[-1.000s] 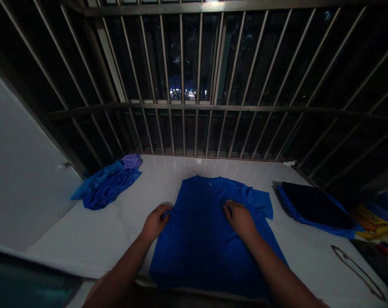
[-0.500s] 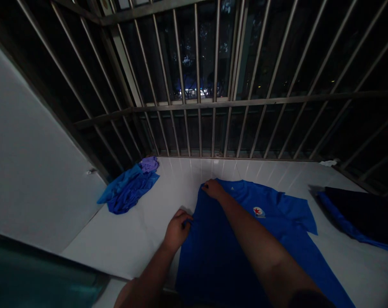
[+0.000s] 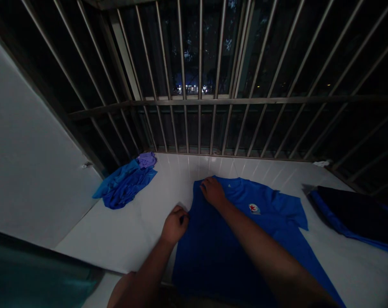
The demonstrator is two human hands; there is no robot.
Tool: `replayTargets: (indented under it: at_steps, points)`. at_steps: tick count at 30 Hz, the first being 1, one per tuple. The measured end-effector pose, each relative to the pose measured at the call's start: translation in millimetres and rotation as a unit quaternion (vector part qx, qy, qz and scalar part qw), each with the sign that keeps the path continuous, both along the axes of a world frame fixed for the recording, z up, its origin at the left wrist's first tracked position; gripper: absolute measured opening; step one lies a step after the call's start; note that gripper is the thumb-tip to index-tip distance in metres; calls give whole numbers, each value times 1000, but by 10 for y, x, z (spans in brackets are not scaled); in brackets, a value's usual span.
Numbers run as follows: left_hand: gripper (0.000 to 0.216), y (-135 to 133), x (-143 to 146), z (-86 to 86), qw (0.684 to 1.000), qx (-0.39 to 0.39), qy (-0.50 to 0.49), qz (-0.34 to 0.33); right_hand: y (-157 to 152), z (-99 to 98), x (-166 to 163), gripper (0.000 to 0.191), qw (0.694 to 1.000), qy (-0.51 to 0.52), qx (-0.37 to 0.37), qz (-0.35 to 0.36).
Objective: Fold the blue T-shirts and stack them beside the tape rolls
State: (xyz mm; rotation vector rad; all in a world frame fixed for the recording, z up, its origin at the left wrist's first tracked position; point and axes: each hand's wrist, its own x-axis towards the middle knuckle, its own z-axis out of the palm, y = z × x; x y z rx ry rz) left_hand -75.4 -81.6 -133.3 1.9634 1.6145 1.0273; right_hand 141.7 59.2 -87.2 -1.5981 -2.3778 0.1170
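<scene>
The royal-blue short-sleeved cloth T-shirt (image 3: pixel 245 231) with a small red-and-white chest badge lay flat on the white glossy tiled ledge (image 3: pixel 123 235), in the lower centre of the frame, its left side already turned in to a straight edge and its other sleeve spread toward the right. The step in hand was judged to be folding the garment, specifically setting the fold along that left edge. The next move would call for keeping both ends of the edge taut and carrying the cloth across evenly, without dragging the body of the shirt over the smooth tile.

The left hand (image 3: pixel 174 224), at centre frame, was curled nearly closed, fingers pinching the shirt's left edge about halfway down. The right hand (image 3: pixel 213 191), just above it and to the right, lay palm down at the collar end of that edge, fingers close together and bent; whether they gripped or merely pressed the cloth could not be told.

A crumpled heap of blue and purple garments (image 3: pixel 126 183) sat at left centre. A folded dark garment (image 3: pixel 357 214) lay at far right. Metal window bars (image 3: pixel 200 85) filled the upper frame.
</scene>
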Motion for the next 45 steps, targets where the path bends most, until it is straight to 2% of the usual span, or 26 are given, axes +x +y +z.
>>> replayTargets:
  at_steps: [2,5,7,10,12,15,18,22,24,26,28,30,33,39,42,45]
  points:
    - [29,11,-15,-14,1000,5,4,-1,-207,22,378,33,999,-13,-1,-36]
    - [33,34,-37,-42,1000,8,12,4,-486,81,1181,37,987,-31,-5,-159]
    - [36,48,-53,-58,1000,8,19,5,-657,117,1771,44,960,-39,-9,-276]
    - [38,66,-85,-82,1000,12,25,-3,-886,111,2509,55,900,-41,-33,-432]
    - [38,80,-111,-101,1000,14,28,-7,-988,65,2835,61,872,-34,-57,-485]
    - [39,102,-143,-134,999,16,31,-13,-1014,-5,3104,51,865,-14,-90,-493]
    - [40,117,-161,-154,999,17,35,-11,-937,-7,3177,39,879,5,-94,-467]
    - [39,122,-162,-136,999,14,46,-16,-931,35,3002,47,921,23,-26,-387]
    - [39,122,-158,-119,998,9,52,-23,-1028,14,2849,41,955,25,0,-294]
    - [39,124,-154,-106,998,5,56,-24,-1173,-46,2717,34,990,7,-5,-139]
    - [39,128,-155,-102,998,2,58,-22,-1322,-117,2651,36,1000,-10,-27,11]
    - [40,134,-162,-108,998,1,59,-22,-1435,-167,2669,45,996,-10,-43,76]
    - [41,143,-181,-127,998,2,60,-29,-1505,-168,2811,50,998,-21,-44,45]
    - [41,146,-184,-133,998,8,62,-23,-1508,-52,3087,37,988,-75,-87,-105]
    - [40,130,-165,-124,998,8,57,-23,-1461,34,3071,41,986,-51,-94,-130]
    - [40,129,-164,-107,999,-5,38,-18,-1272,134,2935,34,981,-40,-76,-171]
